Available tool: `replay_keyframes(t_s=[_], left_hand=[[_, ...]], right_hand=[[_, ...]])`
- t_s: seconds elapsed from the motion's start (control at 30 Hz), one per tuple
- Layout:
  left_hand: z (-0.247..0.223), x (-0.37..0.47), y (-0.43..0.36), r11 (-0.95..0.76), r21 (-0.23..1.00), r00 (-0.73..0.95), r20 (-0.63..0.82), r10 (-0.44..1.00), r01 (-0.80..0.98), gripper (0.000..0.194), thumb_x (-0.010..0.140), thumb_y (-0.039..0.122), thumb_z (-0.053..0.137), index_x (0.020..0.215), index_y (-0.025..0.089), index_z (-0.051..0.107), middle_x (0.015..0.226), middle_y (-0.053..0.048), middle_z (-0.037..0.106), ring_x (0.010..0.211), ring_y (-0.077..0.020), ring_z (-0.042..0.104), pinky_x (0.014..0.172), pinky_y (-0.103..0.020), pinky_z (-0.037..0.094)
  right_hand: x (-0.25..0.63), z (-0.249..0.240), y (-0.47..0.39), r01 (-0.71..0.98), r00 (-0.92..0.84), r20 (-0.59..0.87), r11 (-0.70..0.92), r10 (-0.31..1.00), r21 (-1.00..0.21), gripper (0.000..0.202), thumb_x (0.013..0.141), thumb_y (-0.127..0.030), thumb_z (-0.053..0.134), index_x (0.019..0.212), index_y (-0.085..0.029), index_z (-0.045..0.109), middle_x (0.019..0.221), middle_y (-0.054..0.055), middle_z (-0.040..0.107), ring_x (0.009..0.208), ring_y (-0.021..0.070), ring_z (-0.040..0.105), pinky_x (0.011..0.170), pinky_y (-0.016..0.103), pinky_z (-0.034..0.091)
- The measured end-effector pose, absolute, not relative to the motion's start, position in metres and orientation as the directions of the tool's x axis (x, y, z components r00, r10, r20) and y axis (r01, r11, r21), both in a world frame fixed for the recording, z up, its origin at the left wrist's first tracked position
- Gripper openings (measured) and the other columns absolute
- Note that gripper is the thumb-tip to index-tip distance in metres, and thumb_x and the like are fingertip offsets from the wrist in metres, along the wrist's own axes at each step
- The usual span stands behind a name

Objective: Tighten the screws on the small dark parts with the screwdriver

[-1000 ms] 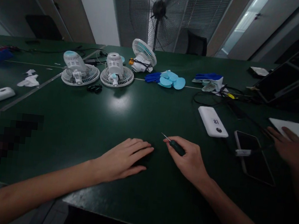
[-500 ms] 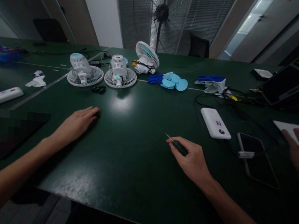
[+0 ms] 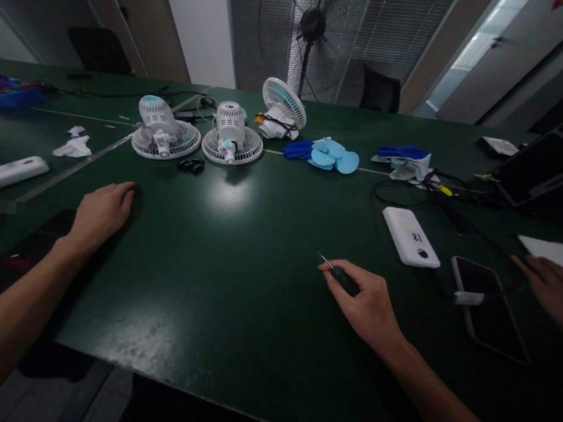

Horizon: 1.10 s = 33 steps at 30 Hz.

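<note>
Left hand [image 3: 103, 212] bare, back smooth, fingers slim, finer detail soft in dim light. Left forearm [image 3: 24, 311] bare up to frame edge, slender, narrow at wrist, wider toward elbow. Right hand [image 3: 365, 304] likewise bare, slim-fingered, knuckles gently rounded. Right forearm [image 3: 433, 395] bare, smooth, same taper. Dark patch [image 3: 179, 415] at bottom middle: clothing or chair, too dark to tell.

Bare green tabletop [image 3: 224, 279] is stretching between left hand [image 3: 103, 211] and right hand [image 3: 363, 300], giving wide passage. Screwdriver [image 3: 345, 281] is jutting forward-left from right hand. Ahead and right of left hand, two face-down fans [image 3: 231, 122] and small black parts [image 3: 192, 165] are blocking way. Right of right hand, white device [image 3: 407, 234] and phone [image 3: 494, 321] are crowding surface; another person's hand [image 3: 559, 290] is occupying space farther right.
</note>
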State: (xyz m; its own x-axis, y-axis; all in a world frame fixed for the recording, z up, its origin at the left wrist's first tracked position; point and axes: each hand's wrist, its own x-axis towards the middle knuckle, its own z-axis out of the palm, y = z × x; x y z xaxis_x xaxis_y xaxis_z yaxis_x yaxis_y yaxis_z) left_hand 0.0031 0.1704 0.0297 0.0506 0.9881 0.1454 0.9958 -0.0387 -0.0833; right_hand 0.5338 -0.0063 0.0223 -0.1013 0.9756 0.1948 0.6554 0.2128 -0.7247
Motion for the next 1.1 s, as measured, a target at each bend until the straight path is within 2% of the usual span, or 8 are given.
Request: replay_keyframes(t_s=[0.13,0.3,0.43,0.53,0.77,0.87,0.97,1.1], left_hand=[[0.030,-0.003,0.173,-0.009,-0.127,0.027,0.137,0.990,0.992,0.058,0.106,0.042,0.029,0.146,0.006,0.051,0.136,-0.019,0.060,0.117,-0.0348,0.060,0.094,-0.042,0.046],[0.032,-0.007,0.183,-0.042,-0.034,0.046,0.110,0.993,0.999,0.056,0.104,0.041,0.034,0.142,0.007,0.057,0.143,-0.015,0.056,0.122,-0.0316,0.056,0.098,-0.038,0.044],[0.038,-0.029,0.204,-0.053,0.064,0.055,-0.020,0.998,0.997,0.050,0.099,0.027,0.038,0.137,0.004,0.061,0.142,-0.014,0.056,0.121,-0.0279,0.055,0.104,-0.036,0.042],[0.041,-0.051,0.215,-0.081,0.064,0.087,-0.092,0.992,0.995,0.052,0.092,0.016,0.044,0.141,0.008,0.060,0.146,-0.009,0.053,0.122,-0.0267,0.055,0.107,-0.036,0.042],[0.045,-0.062,0.216,-0.123,-0.001,0.123,-0.008,0.992,0.992,0.044,0.096,0.027,0.046,0.131,0.009,0.066,0.131,-0.008,0.061,0.113,-0.0240,0.059,0.102,-0.033,0.045],[0.051,-0.052,0.211,-0.111,-0.003,0.111,0.039,0.993,0.994,0.046,0.097,0.029,0.046,0.133,0.007,0.063,0.128,-0.011,0.063,0.107,-0.0236,0.060,0.092,-0.030,0.048],[0.056,-0.043,0.206,0.007,0.145,-0.019,0.082,0.996,0.989,0.048,0.098,0.032,0.047,0.138,0.008,0.060,0.122,-0.012,0.067,0.096,-0.0216,0.061,0.077,-0.026,0.048],[0.058,-0.040,0.201,0.198,0.402,-0.225,0.021,0.974,0.894,0.054,0.095,0.038,0.053,0.141,0.010,0.057,0.115,-0.008,0.071,0.088,-0.0192,0.063,0.067,-0.022,0.046]], right_hand=[[0.534,0.022,-0.005,0.664,-0.111,0.210,0.229,0.972,-0.711,0.021,0.096,-0.029,0.060,0.113,-0.026,0.072,0.106,0.003,0.077,0.093,0.0228,0.074,0.077,0.037,0.060],[0.534,0.022,-0.005,0.671,-0.108,0.200,0.220,0.974,-0.708,0.022,0.096,-0.028,0.059,0.114,-0.026,0.072,0.106,0.003,0.077,0.094,0.0232,0.074,0.077,0.037,0.059],[0.534,0.024,-0.006,0.661,-0.113,0.193,0.219,0.975,-0.718,0.022,0.097,-0.028,0.059,0.114,-0.026,0.072,0.104,0.003,0.077,0.092,0.0227,0.074,0.076,0.036,0.060],[0.534,0.025,-0.006,0.660,-0.110,0.202,0.223,0.973,-0.717,0.022,0.096,-0.029,0.059,0.113,-0.026,0.072,0.104,0.004,0.077,0.091,0.0232,0.074,0.076,0.037,0.060],[0.535,0.023,-0.005,0.648,-0.120,0.191,0.223,0.974,-0.728,0.023,0.097,-0.029,0.058,0.115,-0.026,0.072,0.107,0.004,0.076,0.094,0.0236,0.074,0.078,0.039,0.061],[0.535,0.024,-0.006,0.650,-0.115,0.202,0.227,0.973,-0.725,0.024,0.096,-0.029,0.059,0.116,-0.026,0.072,0.108,0.004,0.076,0.096,0.0241,0.074,0.079,0.040,0.061],[0.534,0.024,-0.006,0.652,-0.117,0.197,0.225,0.973,-0.724,0.023,0.097,-0.028,0.058,0.116,-0.026,0.072,0.106,0.004,0.076,0.092,0.0227,0.074,0.078,0.038,0.060],[0.535,0.022,-0.006,0.661,-0.115,0.198,0.224,0.973,-0.716,0.023,0.097,-0.028,0.059,0.116,-0.027,0.071,0.106,0.003,0.076,0.092,0.0226,0.074,0.077,0.037,0.060]])
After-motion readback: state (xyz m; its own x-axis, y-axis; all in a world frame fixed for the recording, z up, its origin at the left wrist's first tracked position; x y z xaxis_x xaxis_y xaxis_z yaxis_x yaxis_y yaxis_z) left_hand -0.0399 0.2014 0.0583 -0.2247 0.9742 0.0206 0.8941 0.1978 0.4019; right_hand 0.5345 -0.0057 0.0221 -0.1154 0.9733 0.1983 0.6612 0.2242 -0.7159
